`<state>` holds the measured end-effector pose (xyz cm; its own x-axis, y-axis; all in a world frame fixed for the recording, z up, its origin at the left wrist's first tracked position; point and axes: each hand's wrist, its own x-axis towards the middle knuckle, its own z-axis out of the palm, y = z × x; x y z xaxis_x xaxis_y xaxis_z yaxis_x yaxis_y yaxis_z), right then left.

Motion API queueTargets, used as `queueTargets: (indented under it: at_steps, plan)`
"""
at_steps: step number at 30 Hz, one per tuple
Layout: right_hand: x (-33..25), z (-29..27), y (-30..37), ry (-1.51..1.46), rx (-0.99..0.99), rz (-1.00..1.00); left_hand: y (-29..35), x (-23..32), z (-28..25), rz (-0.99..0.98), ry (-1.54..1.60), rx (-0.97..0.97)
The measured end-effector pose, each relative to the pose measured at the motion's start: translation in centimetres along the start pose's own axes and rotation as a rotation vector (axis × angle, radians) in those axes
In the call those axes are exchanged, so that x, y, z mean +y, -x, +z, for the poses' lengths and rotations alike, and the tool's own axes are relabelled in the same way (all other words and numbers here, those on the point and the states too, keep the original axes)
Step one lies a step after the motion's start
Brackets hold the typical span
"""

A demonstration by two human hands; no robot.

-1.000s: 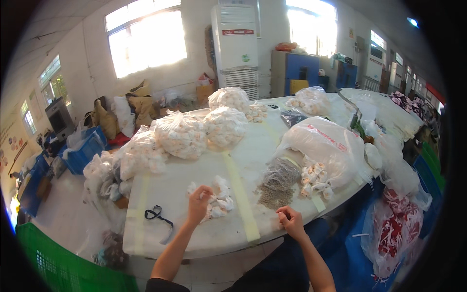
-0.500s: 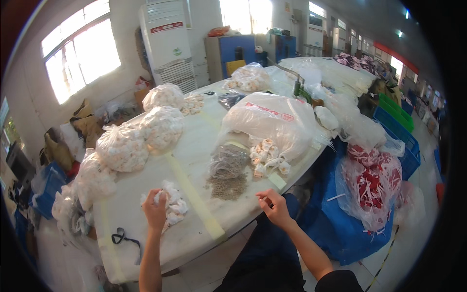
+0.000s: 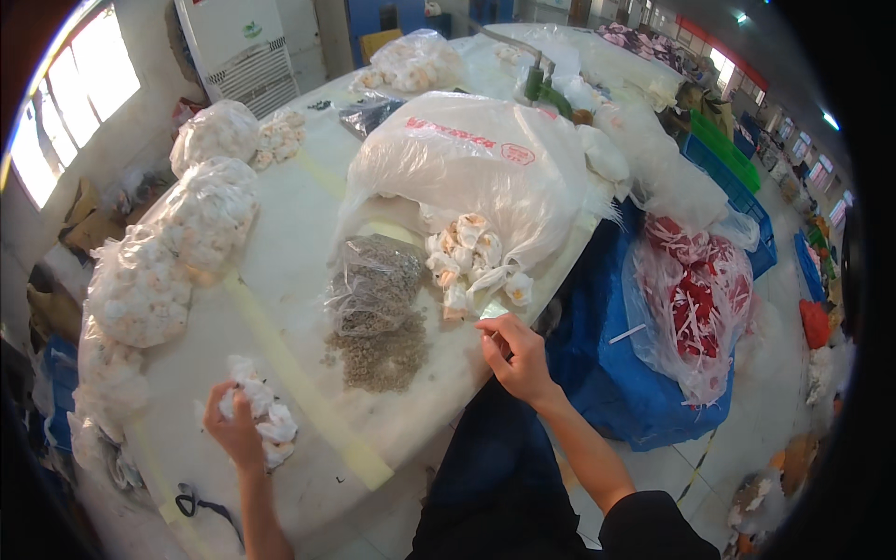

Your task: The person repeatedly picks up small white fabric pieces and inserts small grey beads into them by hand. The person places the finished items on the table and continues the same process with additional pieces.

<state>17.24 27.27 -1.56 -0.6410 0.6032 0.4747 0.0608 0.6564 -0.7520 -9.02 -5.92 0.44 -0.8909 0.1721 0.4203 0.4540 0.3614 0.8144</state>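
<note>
A pile of grey-brown beads (image 3: pixel 387 359) lies on the pale table (image 3: pixel 285 257). To its left, the person's left hand (image 3: pixel 235 431) is at the edge of a small heap of white bundles (image 3: pixel 276 427) — fingers curled, though whether they grip one cannot be told. Right of the pile, the right hand (image 3: pixel 523 362) has thumb and fingertips narrowly spaced — any hold is unclear. Beyond the pile and rightward, a white cluster (image 3: pixel 469 250) lies against a large translucent bag (image 3: pixel 467 173).
</note>
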Motion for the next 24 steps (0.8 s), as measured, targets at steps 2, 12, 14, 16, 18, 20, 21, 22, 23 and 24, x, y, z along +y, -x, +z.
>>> queueTargets:
  at_steps: [2, 12, 14, 16, 18, 20, 21, 22, 23, 24]
  plan:
    - [-0.3, 0.1, -1.6, 0.086, 0.034, -0.054, 0.2, 1.0, 0.1, 0.012, 0.0, -0.001]
    - [1.3, 3.2, -11.7, 0.633, -0.036, -0.192, 0.8, 2.0, -0.7, -0.09, -0.01, 0.0]
    - [1.8, 3.4, -12.0, 0.538, -0.05, -0.181, 0.8, 2.0, -0.3, -0.047, 0.003, 0.075]
    - [1.5, 3.4, -12.0, 0.437, -0.042, -0.157, 0.7, 1.8, -0.5, -0.065, -0.011, 0.115]
    - [0.9, 3.4, -11.4, 0.229, 0.024, -0.127, 0.6, 1.6, -0.9, -0.137, -0.043, 0.121]
    - [-0.1, 2.8, -10.8, 0.081, 0.051, -0.088, 0.4, 0.8, -0.7, -0.119, -0.033, 0.133]
    - [-0.4, 2.9, -10.3, -0.026, 0.063, -0.007, 0.4, 0.5, -0.7, -0.105, -0.026, 0.137]
    - [-0.8, 3.1, -9.6, -0.132, 0.077, 0.076, 0.3, 0.6, -0.7, -0.067, -0.072, 0.111]
    - [-1.1, 3.0, -9.0, -0.233, 0.096, 0.153, 0.2, 0.8, -0.4, -0.026, -0.109, 0.084]
    - [-1.1, 2.6, -8.4, -0.266, 0.079, 0.166, 0.1, 0.9, -0.2, 0.016, -0.145, 0.057]
